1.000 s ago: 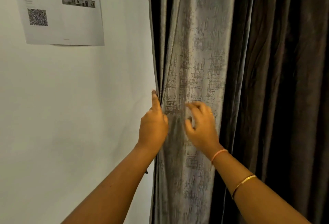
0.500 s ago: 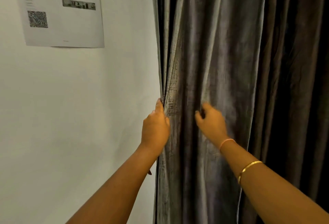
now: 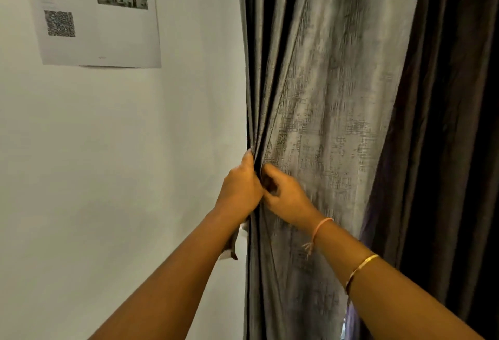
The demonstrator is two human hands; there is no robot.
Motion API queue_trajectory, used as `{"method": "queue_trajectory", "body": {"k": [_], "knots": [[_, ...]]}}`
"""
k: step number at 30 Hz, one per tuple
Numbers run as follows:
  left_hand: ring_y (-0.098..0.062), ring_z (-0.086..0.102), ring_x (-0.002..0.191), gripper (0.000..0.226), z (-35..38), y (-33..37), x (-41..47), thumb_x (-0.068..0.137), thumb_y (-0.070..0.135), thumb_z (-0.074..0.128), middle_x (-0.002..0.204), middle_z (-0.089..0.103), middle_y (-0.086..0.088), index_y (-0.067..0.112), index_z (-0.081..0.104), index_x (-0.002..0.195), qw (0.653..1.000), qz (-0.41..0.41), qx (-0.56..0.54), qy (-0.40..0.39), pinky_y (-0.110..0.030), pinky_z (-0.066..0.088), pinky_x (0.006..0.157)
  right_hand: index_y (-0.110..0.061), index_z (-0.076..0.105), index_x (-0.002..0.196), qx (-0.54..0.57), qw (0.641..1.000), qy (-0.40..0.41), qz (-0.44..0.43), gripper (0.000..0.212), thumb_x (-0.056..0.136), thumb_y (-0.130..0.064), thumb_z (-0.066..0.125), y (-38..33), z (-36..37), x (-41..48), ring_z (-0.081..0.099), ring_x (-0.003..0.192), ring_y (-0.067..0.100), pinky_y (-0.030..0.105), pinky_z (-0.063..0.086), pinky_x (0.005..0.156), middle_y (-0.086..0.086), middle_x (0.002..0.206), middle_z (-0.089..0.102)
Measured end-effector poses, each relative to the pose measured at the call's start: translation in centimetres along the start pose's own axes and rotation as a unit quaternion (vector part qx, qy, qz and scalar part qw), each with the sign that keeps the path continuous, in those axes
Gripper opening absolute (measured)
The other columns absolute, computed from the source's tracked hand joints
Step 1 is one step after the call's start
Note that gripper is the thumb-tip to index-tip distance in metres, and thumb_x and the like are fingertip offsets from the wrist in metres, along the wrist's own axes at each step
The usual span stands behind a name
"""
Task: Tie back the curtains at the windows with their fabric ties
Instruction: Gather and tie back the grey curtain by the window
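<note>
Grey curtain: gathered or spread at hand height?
Gathered: left hand and right hand bunch the grey curtain into folds by the wall.

The grey, crosshatch-textured curtain (image 3: 324, 123) hangs just beside the wall (image 3: 108, 177), its folds bunched at that edge.

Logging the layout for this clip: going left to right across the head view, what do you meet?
Printed sheet on the wall → left hand → right hand, both gripping gathered folds of the grey curtain → gold bangle → dark curtain folds.

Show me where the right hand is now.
In the head view, just right of centre, the right hand pinches gathered folds of the grey curtain, touching the left hand at its wall-side edge.
</note>
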State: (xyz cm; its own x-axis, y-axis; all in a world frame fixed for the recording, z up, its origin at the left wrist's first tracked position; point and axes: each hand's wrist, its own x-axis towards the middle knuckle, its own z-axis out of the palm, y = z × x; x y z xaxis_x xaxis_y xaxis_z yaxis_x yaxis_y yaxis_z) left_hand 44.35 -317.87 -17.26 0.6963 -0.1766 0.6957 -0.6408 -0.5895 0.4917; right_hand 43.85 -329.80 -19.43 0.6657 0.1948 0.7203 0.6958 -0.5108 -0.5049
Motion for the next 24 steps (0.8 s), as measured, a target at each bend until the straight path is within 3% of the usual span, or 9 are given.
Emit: {"method": "queue_trajectory", "body": {"k": [3,6,9,12,14,18,20,22,24], "knots": [[-0.025,0.061,0.094,0.045,0.4,0.5,-0.1,0.093,0.015,0.043,0.104,0.063,-0.012,0.010,0.036,0.136,0.999,0.009,-0.042,-0.011,-0.031,0.049,0.079,-0.006,0.051,0.083,0.068,0.997,-0.023,0.031,0.008,0.086,0.000,0.054,0.1,-0.7,-0.2,0.053,0.070,0.009,0.029,0.047,0.064,0.005,0.075,0.057],[-0.022,0.061,0.080,0.045,1.1,1.1,-0.3,0.090,0.030,0.050,0.089,0.063,-0.005,0.008,0.042,0.129,0.999,0.006,-0.035,0.039,-0.030,0.050,0.069,-0.013,0.059,0.089,0.148,0.986,-0.039,0.068,0.021,0.090,0.005,0.047,0.0,-1.3,-0.7,0.061,0.078,0.001,0.021,0.051,0.075,0.002,0.087,0.064],[-0.026,0.063,0.077,0.041,1.8,1.0,-0.4,0.091,0.019,0.050,0.086,0.063,-0.009,0.004,0.042,0.129,0.996,-0.007,-0.021,0.086,-0.033,0.053,0.065,-0.007,0.065,0.091,0.130,0.988,-0.039,0.078,0.037,0.084,0.018,0.038,-0.2,-2.3,-1.0,0.062,0.081,0.003,0.024,0.051,0.080,0.002,0.087,0.065],[-0.030,0.062,0.079,0.042,2.2,0.5,-0.3,0.094,0.015,0.045,0.097,0.063,-0.016,0.006,0.035,0.134,0.995,-0.022,0.005,0.101,-0.040,0.053,0.067,-0.007,0.066,0.097,-0.042,0.988,0.129,0.072,0.031,0.082,0.011,0.046,0.0,-4.2,-1.0,0.061,0.091,0.018,0.036,0.051,0.087,0.005,0.095,0.061],[-0.028,0.058,0.072,0.039,2.3,0.0,-0.1,0.095,0.014,0.043,0.094,0.061,-0.017,0.006,0.035,0.132,0.993,-0.024,0.017,0.113,-0.036,0.046,0.058,-0.009,0.058,0.114,-0.145,0.951,0.263,0.071,0.031,0.084,-0.001,0.054,0.8,-6.2,-0.9,0.053,0.108,0.028,0.046,0.044,0.095,0.008,0.113,0.053],[-0.027,0.046,0.065,0.036,2.0,-1.0,0.2,0.093,0.010,0.041,0.083,0.053,-0.013,0.004,0.036,0.128,0.988,-0.035,0.055,0.141,-0.033,0.034,0.055,-0.012,0.032,0.141,-0.234,0.878,0.381,0.171,0.070,0.083,-0.032,0.066,2.9,-9.9,-0.7,0.023,0.138,0.032,0.057,0.015,0.113,0.015,0.148,0.026],[-0.029,0.047,0.067,0.038,1.9,-1.2,0.4,0.093,0.009,0.040,0.084,0.053,-0.015,0.003,0.035,0.130,0.986,-0.038,0.073,0.144,-0.033,0.032,0.056,-0.014,0.019,0.147,-0.208,0.872,0.388,0.216,0.092,0.076,-0.043,0.072,3.7,-10.9,-0.9,0.015,0.142,0.031,0.058,0.009,0.113,0.016,0.153,0.015],[-0.031,0.049,0.069,0.039,2.0,-1.2,0.5,0.093,0.010,0.040,0.084,0.053,-0.015,0.003,0.034,0.132,0.987,-0.035,0.079,0.139,-0.033,0.032,0.057,-0.015,0.011,0.149,-0.102,0.891,0.381,0.224,0.104,0.072,-0.044,0.076,4.5,-11.5,-1.1,0.020,0.142,0.029,0.055,0.019,0.114,0.013,0.154,0.018],[-0.029,0.050,0.067,0.038,2.2,-1.0,0.5,0.094,0.010,0.040,0.082,0.052,-0.012,0.004,0.035,0.131,0.988,-0.030,0.074,0.129,-0.035,0.037,0.056,-0.014,0.020,0.145,-0.017,0.898,0.388,0.208,0.093,0.074,-0.036,0.077,4.9,-11.6,-1.3,0.037,0.133,0.027,0.047,0.035,0.109,0.010,0.146,0.035]]}}
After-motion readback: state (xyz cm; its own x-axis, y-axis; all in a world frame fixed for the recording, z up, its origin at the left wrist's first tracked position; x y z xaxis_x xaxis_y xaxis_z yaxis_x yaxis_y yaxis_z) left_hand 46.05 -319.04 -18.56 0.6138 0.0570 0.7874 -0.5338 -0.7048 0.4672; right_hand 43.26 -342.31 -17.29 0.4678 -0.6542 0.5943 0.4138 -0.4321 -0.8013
